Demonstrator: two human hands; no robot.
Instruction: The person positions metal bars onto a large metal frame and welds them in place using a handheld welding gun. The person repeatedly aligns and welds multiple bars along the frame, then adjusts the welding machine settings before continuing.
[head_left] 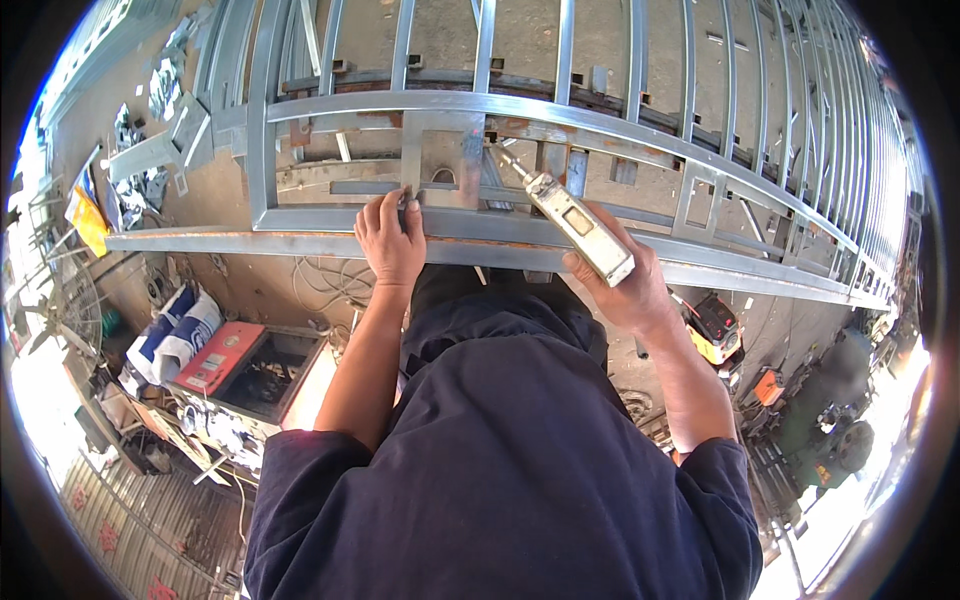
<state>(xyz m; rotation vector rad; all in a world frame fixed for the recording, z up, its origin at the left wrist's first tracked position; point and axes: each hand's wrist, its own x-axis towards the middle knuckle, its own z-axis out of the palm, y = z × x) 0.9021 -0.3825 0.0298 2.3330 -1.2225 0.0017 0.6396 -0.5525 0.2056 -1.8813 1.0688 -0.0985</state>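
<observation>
My right hand (632,275) is wrapped round a white, boxy welding gun (580,228) with a dark panel on its side. Its narrow nozzle tilts up and to the left, over the frame's lower part. My left hand (388,235) rests on the near rail of a metal frame (490,226), fingers curled and thumb drawn in. Something small and dark shows at its fingertips, too small to name. Just beyond this hand, flat metal strips (411,150) form a small rectangle inside the frame. One upright strip (471,160) there has a bluish and rusty discoloured patch.
Long upright bars (640,60) run away to the far right. At the left lie metal offcuts (180,135) and an orange bag (88,222). A red-topped box (222,358) stands lower left. A yellow-and-black machine (712,328) and cables (340,285) are on the floor.
</observation>
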